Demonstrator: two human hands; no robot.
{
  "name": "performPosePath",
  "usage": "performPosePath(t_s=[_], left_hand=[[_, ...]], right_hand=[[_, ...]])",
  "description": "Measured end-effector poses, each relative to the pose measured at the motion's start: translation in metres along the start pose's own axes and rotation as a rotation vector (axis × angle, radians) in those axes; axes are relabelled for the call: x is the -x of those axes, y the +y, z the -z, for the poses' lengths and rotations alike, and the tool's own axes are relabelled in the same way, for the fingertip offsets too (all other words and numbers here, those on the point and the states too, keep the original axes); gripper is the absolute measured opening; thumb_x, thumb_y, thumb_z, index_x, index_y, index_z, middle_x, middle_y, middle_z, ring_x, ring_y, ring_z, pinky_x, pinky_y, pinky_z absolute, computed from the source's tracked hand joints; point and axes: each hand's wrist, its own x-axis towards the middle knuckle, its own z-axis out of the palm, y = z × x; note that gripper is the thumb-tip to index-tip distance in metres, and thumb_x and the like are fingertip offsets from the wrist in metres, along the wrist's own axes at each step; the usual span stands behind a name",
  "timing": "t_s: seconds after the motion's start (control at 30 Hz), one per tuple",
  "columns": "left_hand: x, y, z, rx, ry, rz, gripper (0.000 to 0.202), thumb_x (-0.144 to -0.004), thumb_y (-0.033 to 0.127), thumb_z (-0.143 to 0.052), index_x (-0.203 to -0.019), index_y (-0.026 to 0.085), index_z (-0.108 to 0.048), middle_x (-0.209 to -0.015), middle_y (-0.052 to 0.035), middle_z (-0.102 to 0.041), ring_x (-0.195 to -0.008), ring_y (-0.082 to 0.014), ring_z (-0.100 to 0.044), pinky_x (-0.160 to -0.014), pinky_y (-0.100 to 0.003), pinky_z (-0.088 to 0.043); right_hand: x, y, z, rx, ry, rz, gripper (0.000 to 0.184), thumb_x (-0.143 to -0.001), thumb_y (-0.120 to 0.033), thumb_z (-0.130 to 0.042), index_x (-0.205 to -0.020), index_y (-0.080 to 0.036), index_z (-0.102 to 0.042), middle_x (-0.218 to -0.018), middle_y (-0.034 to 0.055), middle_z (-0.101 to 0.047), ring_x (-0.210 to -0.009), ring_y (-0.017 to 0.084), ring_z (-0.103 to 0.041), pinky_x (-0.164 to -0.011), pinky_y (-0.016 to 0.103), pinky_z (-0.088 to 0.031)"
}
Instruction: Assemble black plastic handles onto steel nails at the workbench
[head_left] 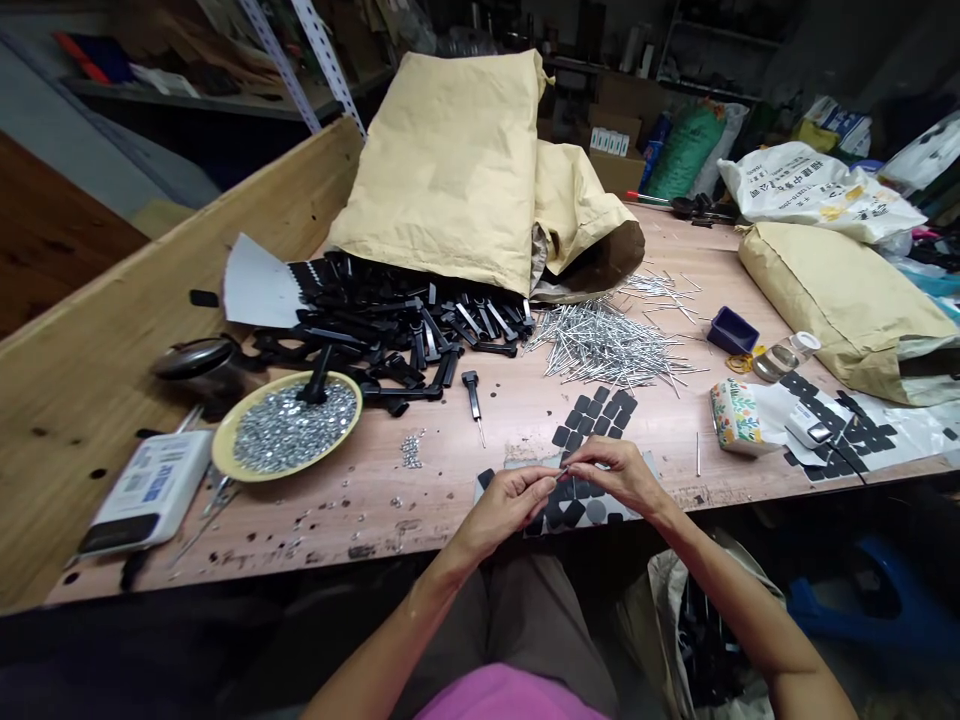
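My left hand (514, 505) and my right hand (616, 472) meet fingertip to fingertip near the table's front edge. Both are closed in a pinch around something small and dark, too hidden to name. Below them lies a pale sheet (491, 488) with dark rounded-square pads, and more black pads (595, 418) are laid out just beyond. To the left, a black plastic part with a thin metal rod (472, 395) rests on the wood. A small cluster of shiny metal bits (412, 450) is farther left.
A yellow bowl (352, 425) of small metal pieces stands left, beside a white scale (150, 490). Behind are piled black plastic parts (420, 330), thin metal rods (611, 345) and a large paper sack (450, 170). A floral box (733, 415) and a bottle (784, 357) stand right.
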Motion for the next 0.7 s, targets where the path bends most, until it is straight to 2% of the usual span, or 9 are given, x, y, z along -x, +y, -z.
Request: performPosePath(t_s=[0.1, 0.27, 0.5, 0.7], left_hand=[[0.0, 0.001, -0.002, -0.056, 0.068, -0.074, 0.049, -0.069, 0.055, -0.061, -0.09, 0.012, -0.071, -0.049, 0.0057, -0.04, -0.045, -0.0065, -0.032, -0.041, -0.02, -0.022], [-0.001, 0.004, -0.001, 0.078, -0.074, 0.044, 0.061, -0.069, 0.061, -0.057, -0.102, 0.01, -0.068, -0.045, 0.0098, -0.031, -0.038, -0.0032, -0.018, -0.038, -0.019, -0.013], [0.0, 0.012, 0.001, -0.016, -0.075, -0.012, 0.055, -0.071, 0.056, -0.058, -0.101, 0.011, -0.069, -0.046, 0.0087, -0.031, -0.042, -0.0051, -0.024, -0.039, -0.02, -0.016], [-0.001, 0.011, -0.002, -0.056, -0.075, -0.03, 0.051, -0.074, 0.05, -0.056, -0.101, 0.01, -0.069, -0.045, 0.0087, -0.03, -0.041, -0.0055, -0.024, -0.04, -0.02, -0.019]], right_hand=[[0.003, -0.002, 0.001, -0.006, -0.001, -0.044, 0.035, -0.085, -0.048, -0.054, -0.082, -0.018, -0.071, -0.071, 0.0042, -0.068, -0.062, 0.012, -0.061, -0.058, 0.022, -0.048], [0.006, -0.004, 0.001, -0.135, -0.02, -0.125, 0.033, -0.082, -0.048, -0.058, -0.08, -0.019, -0.072, -0.071, 0.0027, -0.067, -0.059, 0.011, -0.061, -0.055, 0.021, -0.048], [0.011, 0.006, -0.004, -0.308, 0.089, -0.241, 0.034, -0.076, -0.052, -0.063, -0.077, -0.018, -0.07, -0.07, 0.0012, -0.064, -0.059, 0.011, -0.06, -0.057, 0.022, -0.049], [0.013, 0.008, -0.004, -0.292, 0.048, -0.2, 0.036, -0.076, -0.053, -0.062, -0.076, -0.018, -0.07, -0.07, 0.0016, -0.062, -0.061, 0.011, -0.059, -0.057, 0.022, -0.048]])
